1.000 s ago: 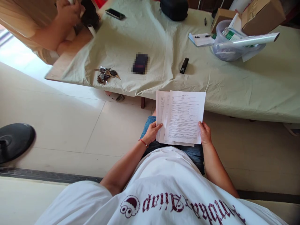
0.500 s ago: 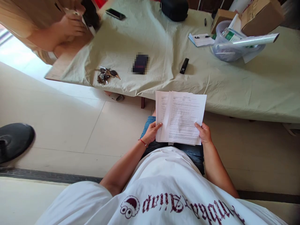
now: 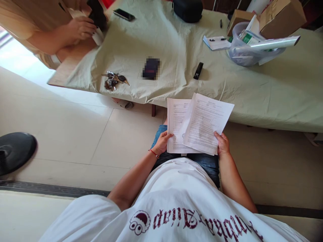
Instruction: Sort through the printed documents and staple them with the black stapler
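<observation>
Printed sheets of paper (image 3: 207,122) are spread between my two hands above my lap, near the table's front edge. My left hand (image 3: 164,142) pinches the left edge of the lower sheets (image 3: 174,117), thumb on top. With thumb over the lower right edge, my right hand (image 3: 222,143) grips the upper sheets, which lie tilted to the right across the lower ones. A round stamp mark shows on a sheet between the two groups. The fingers beneath the paper are hidden. Beyond the sheets, a black stapler (image 3: 198,71) lies on the tablecloth.
The cloth-covered table (image 3: 264,90) holds keys (image 3: 114,80), a blurred dark item (image 3: 151,68), a phone (image 3: 123,14), a black case (image 3: 188,10), a notepad (image 3: 216,43), a plastic basket (image 3: 242,57) and cardboard boxes (image 3: 281,18). Another person's hand (image 3: 82,28) is at the far left.
My right hand has shifted slightly right, and the upper sheets have slid right and tilted, uncovering more of the lower ones. My left hand stays nearly in place.
</observation>
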Tool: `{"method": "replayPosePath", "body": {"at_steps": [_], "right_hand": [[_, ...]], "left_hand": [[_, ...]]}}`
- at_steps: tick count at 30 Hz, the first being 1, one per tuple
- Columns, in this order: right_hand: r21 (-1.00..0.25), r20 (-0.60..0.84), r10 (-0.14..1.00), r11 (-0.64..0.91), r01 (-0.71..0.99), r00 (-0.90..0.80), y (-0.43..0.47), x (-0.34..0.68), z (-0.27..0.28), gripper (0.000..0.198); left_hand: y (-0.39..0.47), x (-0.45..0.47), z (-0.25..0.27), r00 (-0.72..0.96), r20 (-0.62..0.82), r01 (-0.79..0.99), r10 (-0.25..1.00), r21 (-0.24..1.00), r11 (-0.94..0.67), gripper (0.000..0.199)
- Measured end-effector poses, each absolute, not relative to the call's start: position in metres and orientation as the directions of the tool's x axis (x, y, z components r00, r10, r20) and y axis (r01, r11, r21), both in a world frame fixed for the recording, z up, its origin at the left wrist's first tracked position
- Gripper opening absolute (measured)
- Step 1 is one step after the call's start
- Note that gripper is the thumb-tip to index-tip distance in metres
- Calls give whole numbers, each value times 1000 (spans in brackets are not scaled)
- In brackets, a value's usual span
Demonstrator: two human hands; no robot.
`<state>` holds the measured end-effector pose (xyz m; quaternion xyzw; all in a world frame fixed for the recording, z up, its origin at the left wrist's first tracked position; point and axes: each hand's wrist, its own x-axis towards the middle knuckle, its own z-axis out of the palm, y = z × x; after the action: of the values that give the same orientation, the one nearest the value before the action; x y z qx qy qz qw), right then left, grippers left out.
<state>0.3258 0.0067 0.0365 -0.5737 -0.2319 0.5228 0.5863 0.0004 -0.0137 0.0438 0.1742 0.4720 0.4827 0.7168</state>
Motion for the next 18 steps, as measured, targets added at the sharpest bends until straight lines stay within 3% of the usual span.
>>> {"method": "replayPosePath", "body": {"at_steps": [9, 18], "right_hand": [[-865, -396, 837, -203, -458, 377, 5, 330, 37, 52], [-863, -399, 844, -213, -458, 359, 4, 329, 40, 54]], "left_hand": [[-14, 1, 47, 99, -511, -537, 854, 695, 478, 46], [-14, 0, 47, 107, -506, -528, 856, 700, 480, 50]]}}
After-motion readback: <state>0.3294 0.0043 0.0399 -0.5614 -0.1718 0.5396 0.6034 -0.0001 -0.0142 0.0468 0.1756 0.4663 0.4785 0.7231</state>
